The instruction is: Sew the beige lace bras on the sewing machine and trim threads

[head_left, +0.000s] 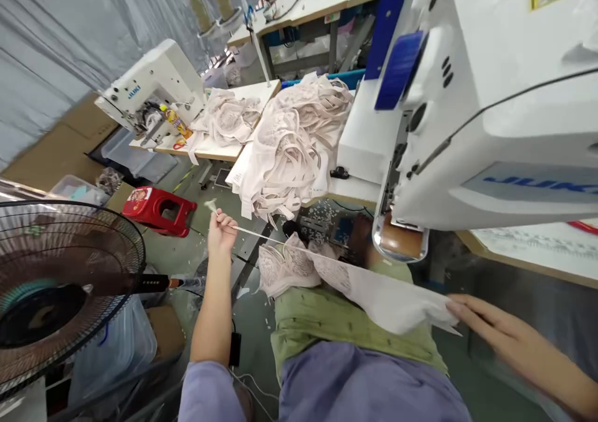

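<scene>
A pale pink lace bra [289,269] lies across my lap, its moulded cups toward my left. My left hand [222,230] is closed on a thin strap [256,233], and a loose whitish end sticks out above the fingers. From there the strap runs taut to the right into a bra wing [369,285] of lace and smooth fabric. At its far end, my right hand [486,319] pinches the wing between thumb and fingers, holding it stretched over my lap. Whether this wing joins the cups beneath is hard to see.
A white JUKI sewing machine [523,123] looms close on the right. Ahead, a heap of pale pink bras [289,148] overhangs the table edge. To the left are a second machine [154,85], a red stool [159,211] and a large fan [60,291].
</scene>
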Motion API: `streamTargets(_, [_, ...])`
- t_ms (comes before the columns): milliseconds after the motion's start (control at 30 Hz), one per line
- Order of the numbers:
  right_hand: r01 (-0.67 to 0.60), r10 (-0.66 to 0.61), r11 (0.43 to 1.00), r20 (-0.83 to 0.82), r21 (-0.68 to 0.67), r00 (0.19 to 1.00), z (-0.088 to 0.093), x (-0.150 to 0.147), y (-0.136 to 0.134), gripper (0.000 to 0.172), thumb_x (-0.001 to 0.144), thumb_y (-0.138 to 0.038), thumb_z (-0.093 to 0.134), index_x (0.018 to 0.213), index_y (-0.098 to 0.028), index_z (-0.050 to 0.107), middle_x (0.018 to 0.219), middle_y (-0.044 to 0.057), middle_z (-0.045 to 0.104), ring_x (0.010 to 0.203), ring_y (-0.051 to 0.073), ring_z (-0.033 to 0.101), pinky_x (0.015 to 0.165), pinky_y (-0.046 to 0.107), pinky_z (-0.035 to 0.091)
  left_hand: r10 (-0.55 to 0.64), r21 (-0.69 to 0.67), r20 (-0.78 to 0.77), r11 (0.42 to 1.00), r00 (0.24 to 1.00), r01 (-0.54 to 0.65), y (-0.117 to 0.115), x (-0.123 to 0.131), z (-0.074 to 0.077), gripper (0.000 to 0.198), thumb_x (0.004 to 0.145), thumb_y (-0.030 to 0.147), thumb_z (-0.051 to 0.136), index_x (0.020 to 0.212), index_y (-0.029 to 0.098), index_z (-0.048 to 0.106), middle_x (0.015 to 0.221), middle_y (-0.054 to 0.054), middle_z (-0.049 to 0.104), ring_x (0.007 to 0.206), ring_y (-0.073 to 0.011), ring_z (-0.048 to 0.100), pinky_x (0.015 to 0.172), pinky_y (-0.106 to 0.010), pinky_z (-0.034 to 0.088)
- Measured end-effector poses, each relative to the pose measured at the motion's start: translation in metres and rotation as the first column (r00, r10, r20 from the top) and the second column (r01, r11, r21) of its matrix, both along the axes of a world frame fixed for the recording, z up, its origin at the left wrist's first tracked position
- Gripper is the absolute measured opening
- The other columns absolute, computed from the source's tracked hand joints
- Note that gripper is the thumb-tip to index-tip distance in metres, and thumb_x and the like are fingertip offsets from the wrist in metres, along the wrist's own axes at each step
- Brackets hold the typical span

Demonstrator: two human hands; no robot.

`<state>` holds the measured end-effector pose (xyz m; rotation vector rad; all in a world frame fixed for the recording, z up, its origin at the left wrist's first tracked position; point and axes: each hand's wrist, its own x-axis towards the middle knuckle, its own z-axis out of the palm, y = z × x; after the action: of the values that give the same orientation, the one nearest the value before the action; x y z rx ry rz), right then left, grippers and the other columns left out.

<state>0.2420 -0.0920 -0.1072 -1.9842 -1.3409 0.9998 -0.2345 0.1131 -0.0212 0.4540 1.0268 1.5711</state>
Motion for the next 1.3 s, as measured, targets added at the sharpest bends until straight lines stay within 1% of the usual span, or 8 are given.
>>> streamTargets(200, [0.511,-0.498,0.858,-0.165,0.046,0.851,-0.009,-0.011,-0.006,0.045,0.067,-0.061,0.073,0.093,-0.030,0.052,0.076,0.012,0.068,0.063,0.023,0.061,0.062,0.040,0.050,-0.159,-0.032,0.007,0.987,0.987,0.159,-0.014,0.030,-0.018,0.028,0.100,0.038,0.053,0.081,0.017,0.058,0.051,0.011,0.031,0.040,-0.0037,0.028,0.046,-0.017,0.029])
streamTargets(367, [0.041,-0.031,0.997,-0.160,0.058,0.987,0.001,-0.038,0.006,0.031,0.087,-0.053,0.057,0.096,-0.025,0.066,0.102,0.015,0.073,0.089,0.027,0.069,0.078,0.040,0.052,-0.509,-0.117,-0.066,0.858,0.858,0.500,-0.050,0.123,-0.030,0.032,0.079,0.042,0.077,0.072,0.015,0.061,0.046,0.012,0.026,0.040,-0.0038,0.022,0.044,-0.019,0.023])
streamTargets(567, [-0.195,0.232,0.965,-0.218,0.177,0.948,0.020,-0.055,0.039,0.035,0.092,-0.047,0.053,0.102,-0.019,0.072,0.090,0.007,0.075,0.068,0.016,0.063,0.063,0.028,0.047,-0.782,-0.260,-0.298,0.618,0.547,0.742,-0.092,0.212,-0.032,0.023,0.072,0.032,0.082,0.071,0.013,0.070,0.053,0.006,0.049,0.049,-0.0053,0.034,0.050,-0.020,0.024])
streamTargets(700, [-0.192,0.242,0.968,-0.394,0.161,0.887,0.037,-0.049,0.045,0.044,0.088,-0.055,0.058,0.104,-0.016,0.070,0.080,0.004,0.071,0.060,0.012,0.057,0.056,0.024,0.042,-0.716,-0.365,-0.685,0.496,0.133,0.788,-0.104,0.236,-0.022,0.022,0.081,0.034,0.068,0.069,0.016,0.066,0.059,0.004,0.051,0.056,-0.0087,0.039,0.054,-0.023,0.030])
streamTargets(933, [-0.456,0.465,0.885,-0.189,0.089,0.865,0.044,-0.027,0.052,0.022,0.091,-0.036,0.057,0.088,-0.020,0.072,0.083,0.003,0.074,0.073,0.016,0.063,0.065,0.025,0.040,-0.560,-0.472,-0.798,0.355,-0.221,0.807,-0.095,0.243,-0.026,0.019,0.087,0.034,0.060,0.077,0.020,0.067,0.064,0.002,0.058,0.063,-0.0133,0.052,0.061,-0.026,0.037])
streamTargets(1100, [-0.099,0.128,0.983,-0.189,0.154,0.974,0.005,-0.021,0.057,0.024,0.092,-0.040,0.054,0.087,-0.020,0.065,0.083,0.003,0.069,0.075,0.017,0.060,0.068,0.028,0.042,-0.590,-0.359,-0.802,0.606,0.097,0.710,-0.107,0.243,-0.071,0.029,0.083,0.040,0.068,0.103,0.018,0.068,0.118,-0.014,0.065,0.122,-0.0309,0.053,0.106,-0.047,0.040])
streamTargets(1200, [0.338,-0.239,0.924,-0.420,0.179,0.875,-0.012,-0.036,0.053,0.028,0.095,-0.048,0.049,0.091,-0.021,0.056,0.083,0.002,0.063,0.072,0.016,0.056,0.066,0.027,0.045,-0.938,-0.368,-0.303,0.276,0.166,0.888,-0.135,0.253,-0.104,0.044,0.074,0.053,0.077,0.102,0.020,0.070,0.115,-0.013,0.069,0.124,-0.0322,0.055,0.114,-0.056,0.033])
streamTargets(1300, [0.426,-0.313,0.874,-0.397,0.236,0.863,-0.016,-0.059,0.042,0.027,0.097,-0.048,0.047,0.094,-0.022,0.052,0.080,0.001,0.058,0.069,0.015,0.054,0.064,0.028,0.045,-0.982,-0.269,-0.106,0.180,0.156,0.946,-0.150,0.270,-0.123,0.069,0.075,0.079,0.060,0.109,0.020,0.071,0.114,-0.014,0.071,0.116,-0.0291,0.064,0.106,-0.049,0.045])
